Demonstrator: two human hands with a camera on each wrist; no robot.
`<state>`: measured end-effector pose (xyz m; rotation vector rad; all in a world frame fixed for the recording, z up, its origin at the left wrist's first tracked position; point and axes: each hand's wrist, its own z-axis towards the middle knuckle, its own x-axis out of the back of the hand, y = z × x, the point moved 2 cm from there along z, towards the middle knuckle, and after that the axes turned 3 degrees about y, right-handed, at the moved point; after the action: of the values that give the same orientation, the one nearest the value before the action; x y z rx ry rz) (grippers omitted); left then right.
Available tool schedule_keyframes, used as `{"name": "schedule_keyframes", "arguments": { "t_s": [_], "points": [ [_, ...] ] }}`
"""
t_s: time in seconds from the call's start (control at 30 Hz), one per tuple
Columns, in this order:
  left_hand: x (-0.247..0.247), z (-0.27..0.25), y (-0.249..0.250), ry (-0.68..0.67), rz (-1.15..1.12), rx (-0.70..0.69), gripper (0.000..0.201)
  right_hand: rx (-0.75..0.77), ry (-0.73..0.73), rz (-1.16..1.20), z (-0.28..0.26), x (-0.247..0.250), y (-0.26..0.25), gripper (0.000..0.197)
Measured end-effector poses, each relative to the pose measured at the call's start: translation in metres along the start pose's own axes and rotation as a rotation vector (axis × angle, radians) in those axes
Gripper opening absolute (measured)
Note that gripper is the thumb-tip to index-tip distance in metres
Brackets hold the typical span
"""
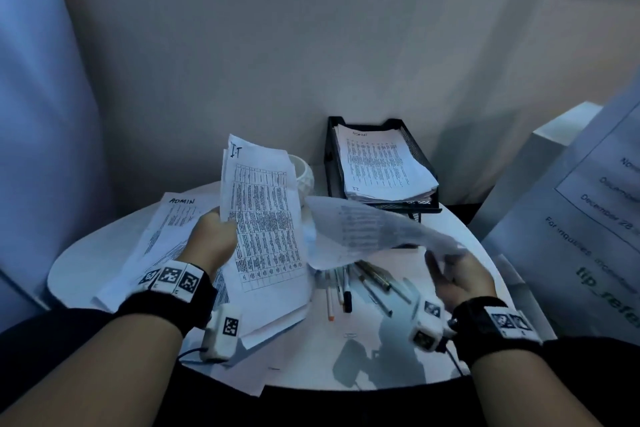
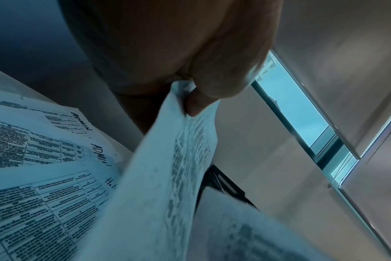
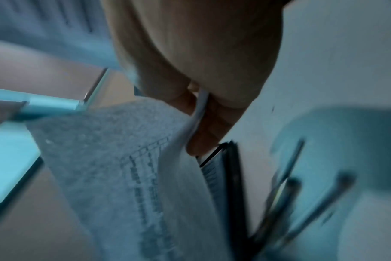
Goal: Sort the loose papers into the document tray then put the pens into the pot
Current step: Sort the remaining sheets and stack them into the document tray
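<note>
Round table (image 1: 104,253) with sorting under way: the black mesh tray (image 1: 414,146) at the far edge already holds a stack of printed sheets, while a fan of papers headed "ADMIN" (image 1: 162,229) lies on the table's left side, so the paper stage appears roughly half done. The left hand (image 1: 213,236) pinches the edge of an upright sheaf marked "I.T" (image 1: 266,218), thumb pressed against its face, and the right hand (image 1: 457,279) pinches a blurred single sheet (image 1: 363,232) between thumb and fingers, near the tray. The pens (image 1: 356,288) lie loose on the table under that sheet and the white pot (image 1: 304,175) stands beside the tray; none is seen in the pot, though the sheaf hides part of it.
</note>
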<state>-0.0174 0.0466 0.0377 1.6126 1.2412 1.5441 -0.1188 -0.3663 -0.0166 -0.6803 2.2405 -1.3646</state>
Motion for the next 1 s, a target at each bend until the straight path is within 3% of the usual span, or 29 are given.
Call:
{"name": "schedule_keyframes", "arguments": {
  "t_s": [0.07, 0.13, 0.23, 0.33, 0.43, 0.63, 0.77, 0.9, 1.0],
  "points": [
    [0.0, 0.002, 0.001, 0.003, 0.0, -0.007, 0.035, 0.039, 0.04, -0.359, 0.008, 0.011, 0.023, 0.048],
    [0.002, 0.004, 0.0, 0.006, 0.003, -0.008, 0.035, 0.025, 0.047, -0.547, 0.007, 0.021, 0.05, 0.019],
    [0.003, 0.006, -0.001, -0.018, 0.016, -0.011, 0.033, -0.034, -0.034, -0.603, -0.013, 0.01, 0.063, 0.002],
    [0.0, 0.006, -0.003, -0.041, 0.014, -0.014, 0.032, -0.067, -0.068, -0.622, -0.014, 0.002, 0.064, 0.016],
    [-0.001, 0.006, -0.003, -0.04, 0.022, -0.021, 0.029, 0.049, -0.045, -0.633, -0.006, -0.001, 0.069, 0.023],
    [0.004, 0.008, -0.003, -0.001, 0.014, -0.004, 0.029, 0.272, -0.1, -0.588, -0.019, -0.019, 0.038, 0.015],
    [0.012, 0.011, -0.002, 0.067, 0.02, -0.002, 0.034, 0.43, -0.085, -0.36, -0.033, -0.022, -0.017, 0.021],
    [0.017, 0.01, 0.0, 0.099, -0.026, 0.015, 0.028, 0.414, -0.059, -0.081, -0.044, -0.018, -0.051, 0.015],
    [0.012, 0.006, 0.003, 0.068, -0.109, 0.037, 0.024, 0.28, -0.066, 0.093, -0.043, -0.019, -0.049, 0.011]
  ]
}}
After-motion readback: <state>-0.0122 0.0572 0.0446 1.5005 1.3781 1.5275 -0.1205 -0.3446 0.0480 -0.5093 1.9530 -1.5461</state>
